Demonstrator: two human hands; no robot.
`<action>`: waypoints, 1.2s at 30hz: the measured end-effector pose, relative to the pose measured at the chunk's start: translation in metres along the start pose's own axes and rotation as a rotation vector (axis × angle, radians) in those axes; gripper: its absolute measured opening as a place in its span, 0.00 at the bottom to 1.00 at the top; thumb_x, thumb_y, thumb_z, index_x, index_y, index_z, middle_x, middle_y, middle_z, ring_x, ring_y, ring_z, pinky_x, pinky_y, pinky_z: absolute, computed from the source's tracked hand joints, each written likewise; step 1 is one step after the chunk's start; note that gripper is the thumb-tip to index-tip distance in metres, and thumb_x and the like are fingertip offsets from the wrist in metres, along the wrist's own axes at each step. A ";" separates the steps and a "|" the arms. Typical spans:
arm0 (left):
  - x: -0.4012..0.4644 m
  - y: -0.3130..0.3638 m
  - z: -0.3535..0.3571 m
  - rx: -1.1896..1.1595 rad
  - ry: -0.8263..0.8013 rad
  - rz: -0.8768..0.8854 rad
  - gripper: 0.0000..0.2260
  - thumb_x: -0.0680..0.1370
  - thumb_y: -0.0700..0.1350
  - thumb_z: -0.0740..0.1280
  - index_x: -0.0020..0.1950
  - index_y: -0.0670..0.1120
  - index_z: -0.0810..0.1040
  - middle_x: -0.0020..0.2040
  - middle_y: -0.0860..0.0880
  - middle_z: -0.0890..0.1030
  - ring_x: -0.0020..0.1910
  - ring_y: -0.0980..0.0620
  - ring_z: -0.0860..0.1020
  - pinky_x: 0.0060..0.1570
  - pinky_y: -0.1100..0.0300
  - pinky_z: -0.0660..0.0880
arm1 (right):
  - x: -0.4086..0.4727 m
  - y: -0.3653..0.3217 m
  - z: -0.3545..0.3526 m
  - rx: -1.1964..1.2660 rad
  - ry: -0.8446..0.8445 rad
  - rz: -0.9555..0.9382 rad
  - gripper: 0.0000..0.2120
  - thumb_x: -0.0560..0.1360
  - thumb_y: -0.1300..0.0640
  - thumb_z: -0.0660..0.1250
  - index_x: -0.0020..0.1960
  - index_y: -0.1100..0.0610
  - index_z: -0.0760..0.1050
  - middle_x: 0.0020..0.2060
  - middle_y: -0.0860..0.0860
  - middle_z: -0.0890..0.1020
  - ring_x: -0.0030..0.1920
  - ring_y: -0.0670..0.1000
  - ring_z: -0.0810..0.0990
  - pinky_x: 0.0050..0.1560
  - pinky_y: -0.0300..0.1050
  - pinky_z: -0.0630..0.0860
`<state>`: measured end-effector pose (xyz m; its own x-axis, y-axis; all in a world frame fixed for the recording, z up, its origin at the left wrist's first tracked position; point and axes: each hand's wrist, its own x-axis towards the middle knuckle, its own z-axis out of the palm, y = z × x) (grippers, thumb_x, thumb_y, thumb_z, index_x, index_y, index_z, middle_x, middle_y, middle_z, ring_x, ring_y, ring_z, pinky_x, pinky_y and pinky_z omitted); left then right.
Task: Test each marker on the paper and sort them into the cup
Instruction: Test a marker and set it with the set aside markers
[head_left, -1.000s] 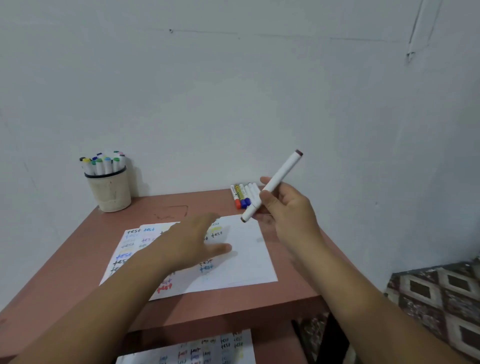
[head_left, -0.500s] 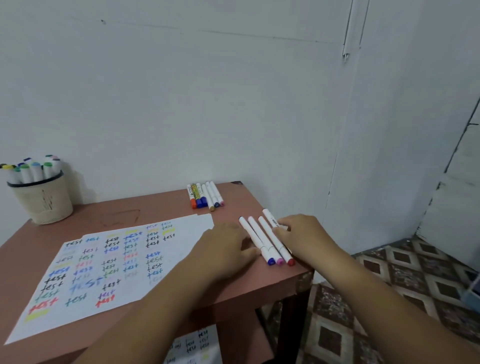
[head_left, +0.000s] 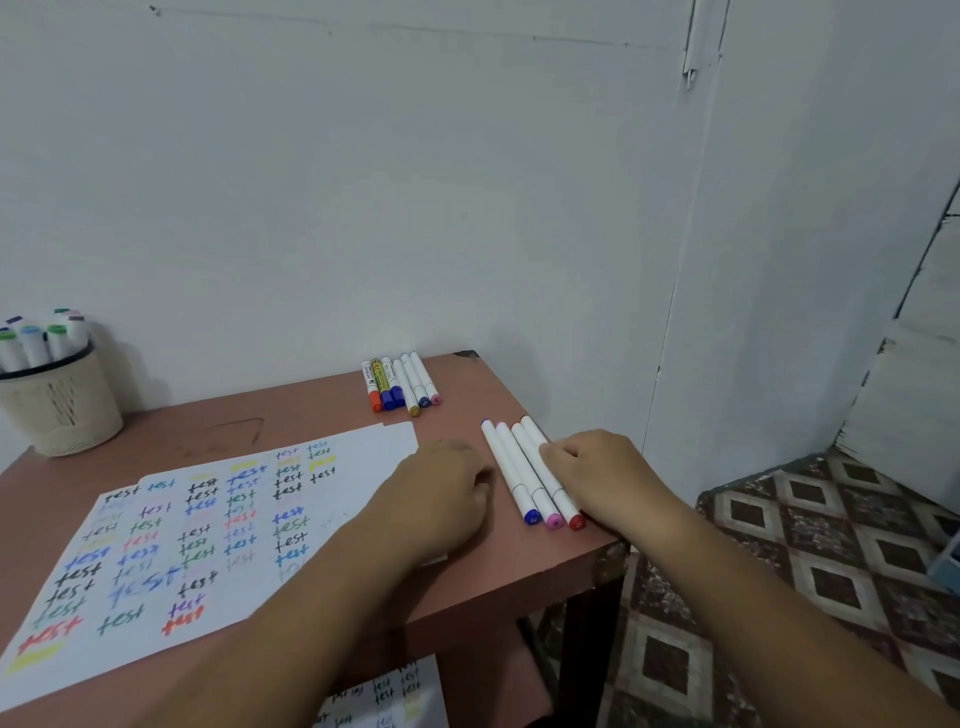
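Observation:
Three white markers lie side by side near the table's right edge, capped blue (head_left: 509, 475), pink (head_left: 525, 475) and red (head_left: 563, 501). A fourth white marker (head_left: 531, 427) lies right of them, mostly hidden under my right hand (head_left: 602, 473), whose fingers curl over it. My left hand (head_left: 441, 493) rests knuckles-up on the right edge of the paper (head_left: 208, 519), fingers curled, holding nothing. The paper is covered with coloured "test" words. A beige mesh cup (head_left: 62, 410) at the far left holds several markers (head_left: 36, 343).
Several more markers (head_left: 400, 384) lie in a row at the back of the reddish table (head_left: 311, 415), near the wall. Another written sheet (head_left: 384, 696) sits on the shelf below. Patterned floor tiles (head_left: 779, 571) lie to the right, past the table edge.
A second ago my right hand held a marker up in the air; it has since come down onto the row at the table's right edge. My view swung right. My left hand slid to the paper's edge.

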<state>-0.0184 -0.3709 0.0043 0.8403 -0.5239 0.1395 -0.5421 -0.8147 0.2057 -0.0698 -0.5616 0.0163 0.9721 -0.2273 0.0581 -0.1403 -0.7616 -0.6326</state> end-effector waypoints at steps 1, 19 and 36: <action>0.000 -0.001 -0.001 0.002 -0.001 0.006 0.12 0.81 0.49 0.58 0.60 0.51 0.79 0.56 0.53 0.77 0.56 0.54 0.73 0.60 0.54 0.75 | 0.000 0.000 -0.001 0.012 0.000 0.002 0.23 0.83 0.50 0.59 0.31 0.55 0.62 0.28 0.50 0.66 0.29 0.49 0.63 0.32 0.44 0.59; -0.031 -0.133 -0.056 -0.018 0.148 -0.304 0.11 0.80 0.57 0.63 0.62 0.59 0.77 0.62 0.59 0.77 0.56 0.58 0.75 0.54 0.59 0.73 | 0.077 -0.113 0.030 -0.149 0.031 -0.323 0.11 0.78 0.54 0.66 0.42 0.58 0.83 0.41 0.53 0.82 0.40 0.52 0.80 0.41 0.48 0.77; -0.035 -0.171 -0.041 0.035 0.445 -0.213 0.08 0.80 0.51 0.63 0.48 0.54 0.83 0.45 0.58 0.80 0.48 0.56 0.76 0.47 0.56 0.75 | 0.186 -0.202 0.139 -0.561 -0.009 -0.272 0.08 0.75 0.66 0.65 0.40 0.55 0.73 0.37 0.50 0.72 0.40 0.55 0.75 0.29 0.42 0.61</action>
<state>0.0442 -0.2031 0.0036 0.8442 -0.1940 0.4997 -0.3518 -0.9039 0.2435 0.1651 -0.3657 0.0481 0.9880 0.0232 0.1524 0.0379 -0.9949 -0.0940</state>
